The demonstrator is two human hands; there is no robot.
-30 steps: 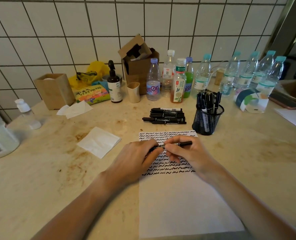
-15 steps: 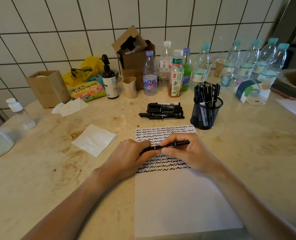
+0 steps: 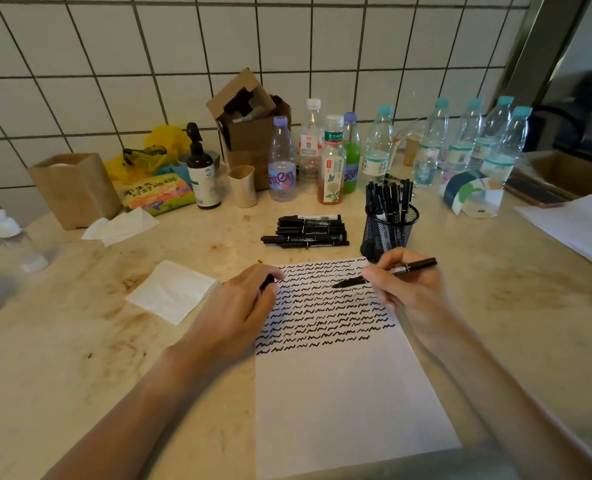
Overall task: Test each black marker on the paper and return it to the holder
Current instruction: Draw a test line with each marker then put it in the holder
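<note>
A person's right hand (image 3: 410,289) pinches a slim black marker with a silver band (image 3: 388,273), uncapped, its tip pointing left and poised just above the upper rows of black squiggles on a white sheet of paper (image 3: 339,393) lying on a stained beige countertop (image 3: 80,341). The left hand (image 3: 242,306) rests curled at the sheet's left edge, closed around a small black piece that looks to be the marker's cap (image 3: 268,282), though most of it is hidden.

The step in hand appears to be the test stroke itself: cap off, pen out, no fresh line begun. The last row of squiggles stops short of the right margin, so the next mark would likely go there or just below, which calls for bringing the tip down and toward the person. After that the cap must go back on before the pen joins the others standing in the black wire-mesh holder (image 3: 388,233), just beyond the paper's far right corner. A loose stack of black markers (image 3: 306,232) lies left of the holder.
</note>
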